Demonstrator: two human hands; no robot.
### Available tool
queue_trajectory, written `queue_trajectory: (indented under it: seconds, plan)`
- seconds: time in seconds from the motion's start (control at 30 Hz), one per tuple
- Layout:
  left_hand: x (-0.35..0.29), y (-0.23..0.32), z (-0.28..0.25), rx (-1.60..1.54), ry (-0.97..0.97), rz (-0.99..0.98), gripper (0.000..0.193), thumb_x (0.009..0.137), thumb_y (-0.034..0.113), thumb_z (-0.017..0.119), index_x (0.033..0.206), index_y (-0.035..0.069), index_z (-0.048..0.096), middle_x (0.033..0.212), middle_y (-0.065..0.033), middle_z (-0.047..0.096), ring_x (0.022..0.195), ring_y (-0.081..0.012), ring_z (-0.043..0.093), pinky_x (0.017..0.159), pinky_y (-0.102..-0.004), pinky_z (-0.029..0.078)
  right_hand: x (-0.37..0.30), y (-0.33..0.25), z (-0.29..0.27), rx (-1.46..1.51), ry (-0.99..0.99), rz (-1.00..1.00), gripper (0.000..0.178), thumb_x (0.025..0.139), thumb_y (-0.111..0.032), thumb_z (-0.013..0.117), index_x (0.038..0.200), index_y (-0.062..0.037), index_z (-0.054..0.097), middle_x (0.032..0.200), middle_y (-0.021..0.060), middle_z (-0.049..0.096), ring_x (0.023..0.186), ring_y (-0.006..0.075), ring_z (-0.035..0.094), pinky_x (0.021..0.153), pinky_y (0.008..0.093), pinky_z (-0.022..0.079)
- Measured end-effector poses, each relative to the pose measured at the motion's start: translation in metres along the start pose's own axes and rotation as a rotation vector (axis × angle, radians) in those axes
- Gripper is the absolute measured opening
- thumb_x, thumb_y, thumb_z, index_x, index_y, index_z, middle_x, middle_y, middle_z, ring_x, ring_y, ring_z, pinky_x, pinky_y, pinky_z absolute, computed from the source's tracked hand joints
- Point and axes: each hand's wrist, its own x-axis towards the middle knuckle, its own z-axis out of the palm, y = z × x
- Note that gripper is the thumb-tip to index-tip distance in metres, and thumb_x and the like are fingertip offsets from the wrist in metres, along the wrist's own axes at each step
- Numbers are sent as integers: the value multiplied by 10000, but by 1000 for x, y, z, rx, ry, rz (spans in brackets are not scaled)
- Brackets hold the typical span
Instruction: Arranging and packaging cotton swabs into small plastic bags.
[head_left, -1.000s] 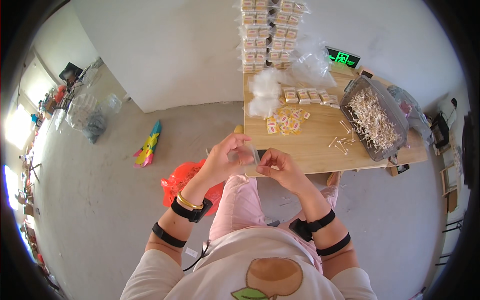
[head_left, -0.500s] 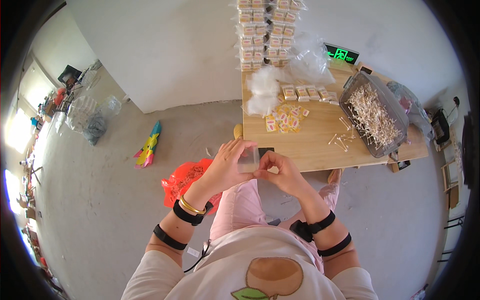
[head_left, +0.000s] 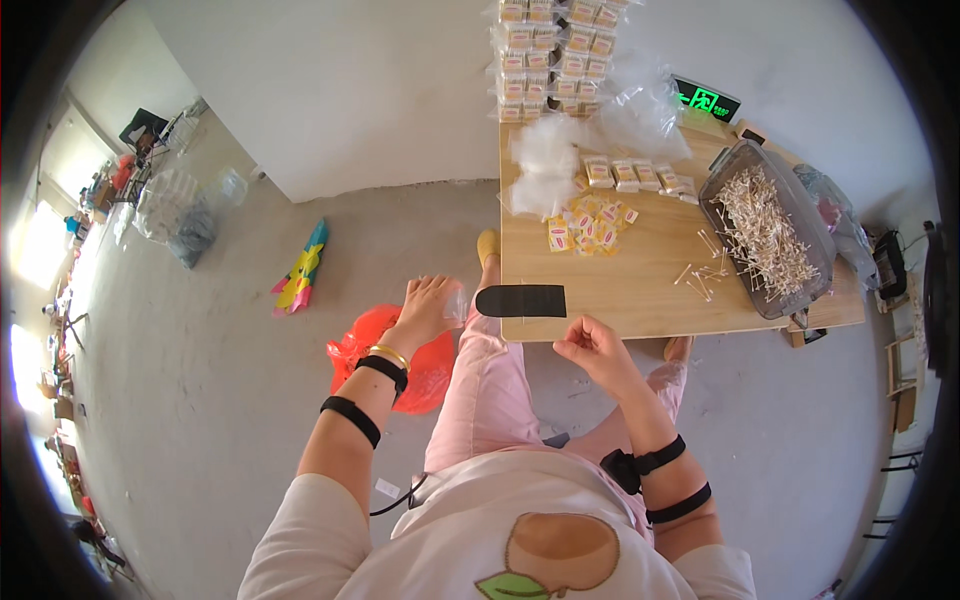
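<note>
My left hand is closed on a small clear plastic container, beside the table's near left corner. The hand covers much of it, so I cannot tell whether it is a box or a bag. My right hand hovers just off the table's front edge with its fingers curled in toward the thumb. Whatever it may hold is hidden or too small to see. Between my hands, a black strip with a rounded end lies across the table corner and juts past its edge. A thin pale stick shows at its sides.
On the wooden table are a grey bin of cotton swabs, loose swabs, yellow-white cards, clear bags and stacked packs. A red plastic bag sits on the floor beside my leg.
My hands have parted: the left moved left with the clear plastic container, the right moved right, away from it. The black strip at the table corner has come into full view.
</note>
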Motion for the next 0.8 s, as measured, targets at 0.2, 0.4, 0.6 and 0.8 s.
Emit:
queue_trajectory:
  seconds: [0.2,0.4,0.6,0.8]
  plan:
    - [13,-15,31,-64,-100,-60,618,690,274,877,1232,153,605,1200,-61,641,1191,-292,565,1043,-449,366,-6,15,-8,9,35,79,178,946,-144,742,905,-86,579,817,-82,537,738,4,484,654,182,390]
    - [30,-9,35,-163,-119,-27,660,681,282,877,1266,150,602,1238,-83,645,1236,-297,552,1052,-452,355,-8,24,-14,17,63,123,167,947,-142,739,917,-86,585,828,-78,548,749,7,494,669,186,399]
    - [47,16,19,-200,-246,38,705,698,304,873,1323,149,586,1277,-101,617,1305,-305,497,1115,-457,307,-4,25,-13,15,83,126,214,929,-202,768,895,-67,606,806,-60,566,734,27,489,658,206,410]
    - [53,39,25,-113,-191,67,720,652,297,897,1295,133,618,1300,-91,584,1301,-311,478,1115,-449,311,-2,24,-8,58,52,132,207,933,-196,760,895,-65,605,816,-55,568,746,31,488,682,213,417]
